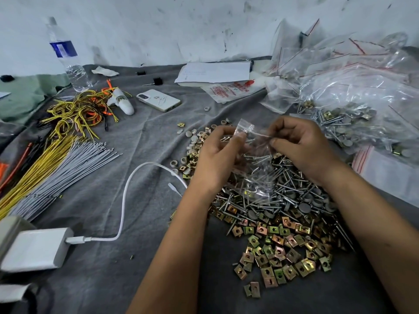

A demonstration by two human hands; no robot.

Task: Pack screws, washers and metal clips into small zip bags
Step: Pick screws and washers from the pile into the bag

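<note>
A small clear zip bag (255,155) hangs between my hands above the heap of parts. My left hand (217,152) pinches its top left corner. My right hand (301,146) pinches the top edge on the right. Screws show through the bag's lower part. Below it lies a pile of silver screws (288,186) mixed with grey round washers (303,207). Closer to me spreads a heap of brass-coloured metal clips (278,248). White washers and more clips (192,143) lie scattered left of my left hand.
Large clear bags of packed parts (353,98) pile up at the right. A phone (158,100), a water bottle (68,57), papers (215,72), yellow and grey wires (52,155), and a white charger (36,248) with cable (127,196) lie on the grey cloth (102,257).
</note>
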